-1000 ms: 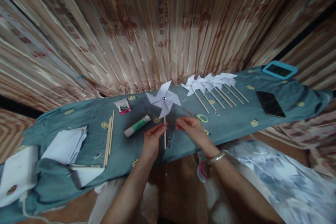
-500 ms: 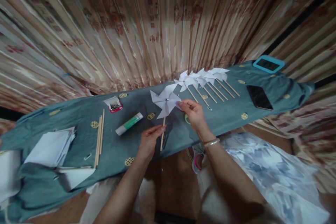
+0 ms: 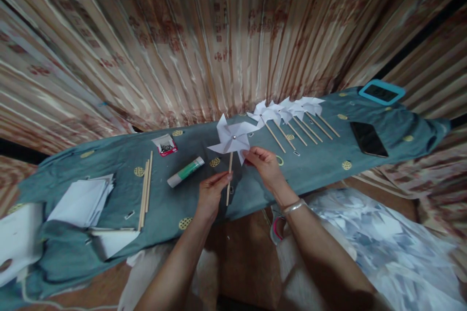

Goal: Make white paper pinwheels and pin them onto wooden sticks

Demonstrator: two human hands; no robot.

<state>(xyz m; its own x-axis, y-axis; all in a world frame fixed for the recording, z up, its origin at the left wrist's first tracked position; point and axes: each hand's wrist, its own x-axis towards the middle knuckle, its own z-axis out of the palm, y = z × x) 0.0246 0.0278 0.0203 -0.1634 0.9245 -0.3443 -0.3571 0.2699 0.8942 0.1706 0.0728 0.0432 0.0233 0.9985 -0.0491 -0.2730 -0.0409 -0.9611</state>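
A white paper pinwheel [image 3: 229, 142] with a shiny pin at its centre stands upright above the cloth. My left hand [image 3: 210, 197] is closed round its wooden stick [image 3: 230, 163], thumb and fingers pinching it below the paper. The stick's lower end shows under the hand. At the lower right blade, my right hand [image 3: 265, 167] has its thumb and forefinger pinched together on the paper edge. Behind and to the right, several finished pinwheels [image 3: 263, 112] lie in an overlapping row. To the left of my hands rests a green and white glue stick [image 3: 186, 172].
A small red box of pins [image 3: 168, 147], loose wooden sticks [image 3: 146, 187] and a paper stack [image 3: 80, 200] lie left on the green cloth. A black phone [image 3: 368, 139] and blue-framed device [image 3: 381, 92] are at right. A bag of paper pieces [image 3: 386, 233] sits below.
The pinwheel's blades have turned, and my right hand is now a little lower against a blade. My left hand still grips the stick. The whole view has shifted slightly.
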